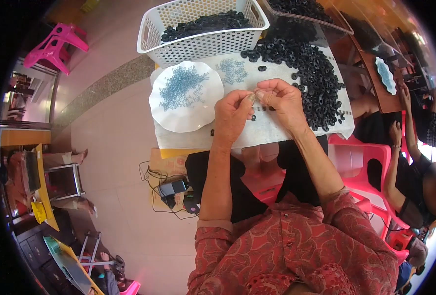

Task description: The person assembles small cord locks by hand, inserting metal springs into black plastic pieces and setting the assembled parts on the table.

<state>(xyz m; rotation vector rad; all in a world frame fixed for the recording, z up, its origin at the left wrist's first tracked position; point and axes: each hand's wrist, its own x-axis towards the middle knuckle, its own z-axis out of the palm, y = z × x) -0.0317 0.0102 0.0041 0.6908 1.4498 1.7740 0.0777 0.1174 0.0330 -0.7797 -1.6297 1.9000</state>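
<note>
My left hand [234,114] and my right hand [284,104] meet over the cloth-covered table, both with thumb and forefinger pinched. Their fingertips come together on something too small to make out. Left of them sits a white scalloped plate [186,120] with small translucent blue pieces [181,87] heaped on it. More of these blue pieces lie loose on the white cloth [188,140] beside the plate. To the right spreads a big pile of small black ring-like parts [318,86]. A single black part [262,68] lies apart, just beyond my fingers.
Behind the plate stands a white perforated basket [203,42] holding black parts. A clear bin [311,19] of black parts is at the back right. Another person [409,187] sits on the right near a pink chair [360,157]. Cables and a dark box [172,187] lie below the table's left side.
</note>
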